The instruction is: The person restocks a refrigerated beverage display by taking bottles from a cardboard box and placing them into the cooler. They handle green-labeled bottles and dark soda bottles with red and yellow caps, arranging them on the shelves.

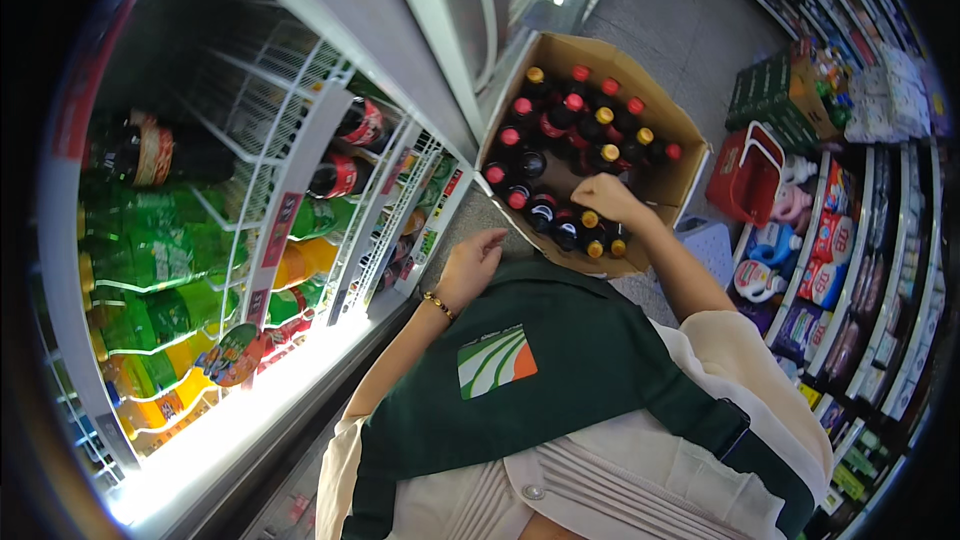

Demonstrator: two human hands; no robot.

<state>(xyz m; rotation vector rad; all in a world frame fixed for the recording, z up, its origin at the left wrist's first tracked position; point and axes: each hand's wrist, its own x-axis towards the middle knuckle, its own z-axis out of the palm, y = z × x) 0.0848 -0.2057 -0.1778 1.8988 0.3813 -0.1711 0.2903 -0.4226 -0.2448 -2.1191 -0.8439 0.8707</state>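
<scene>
An open cardboard box [667,116] in front of me holds several dark bottles [559,116] with red or yellow caps. My right hand [606,197] is over the near half of the box, its fingers curled near the bottles; whether it grips a cap is hidden. My left hand [472,262] is held before my apron, between the box and the cooler, fingers loosely bent with nothing in them. On my left, an open drinks cooler has wire shelves [259,120] with green bottles [161,240], orange drinks [304,262] and dark cola bottles [345,174].
The cooler's door [442,37] stands beyond the box on the left. To the right are a red shopping basket [742,176], a lilac plastic stool [701,247], a green carton [772,97] and shelves with detergent bottles [761,277]. Grey floor [660,22] shows behind the box.
</scene>
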